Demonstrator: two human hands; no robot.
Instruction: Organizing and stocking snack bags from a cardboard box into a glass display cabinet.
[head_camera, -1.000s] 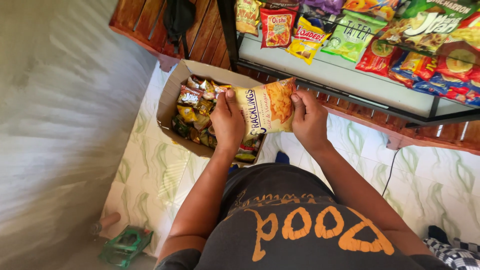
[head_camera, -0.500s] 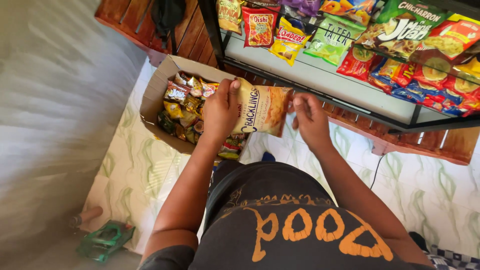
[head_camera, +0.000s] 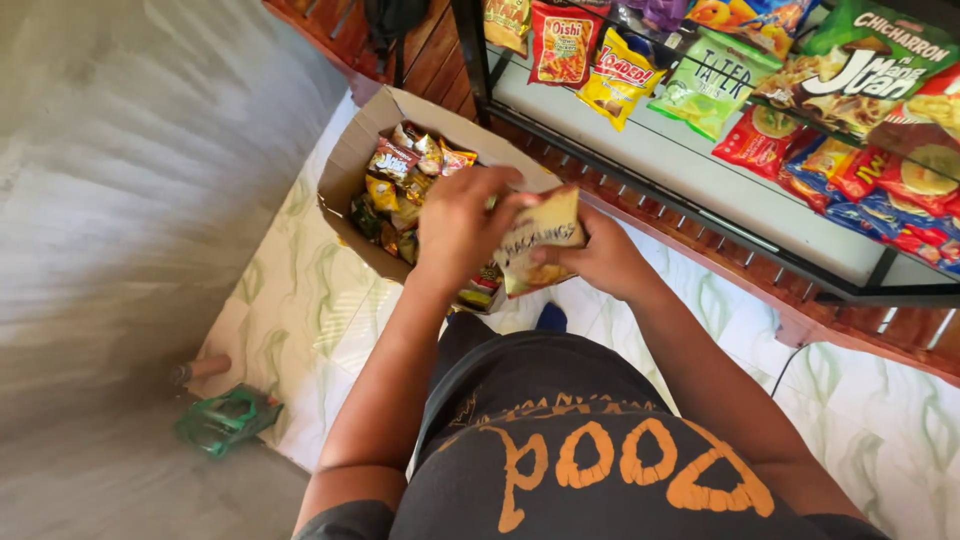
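**A:** so what's going on with the hands here?

**B:** both are on one yellow-orange crinkly plastic snack bag (head_camera: 540, 240). The left hand (head_camera: 462, 222) has its fingers curled over the bag's top left edge, closed on it. The right hand (head_camera: 598, 255) grips it from the right and underneath, thumb pressed across the front, also closed on it.

**A:** where's the bag sitting?

**B:** it isn't sitting anywhere, it's held up in the air, tilted, right over the near corner of an open brown cardboard box (head_camera: 352, 160) on the pale green-veined floor tiles (head_camera: 300, 300). The box is stuffed with small mixed snack packets (head_camera: 405, 180).

**A:** anything else around?

**B:** a black metal-framed shelf with a grey board (head_camera: 690, 165) just beyond the hands, with a row of colourful chip bags (head_camera: 620, 75) hanging above it. There's a green toy-like thing (head_camera: 228, 418) on the floor, well off to the left, too blurry to identify.
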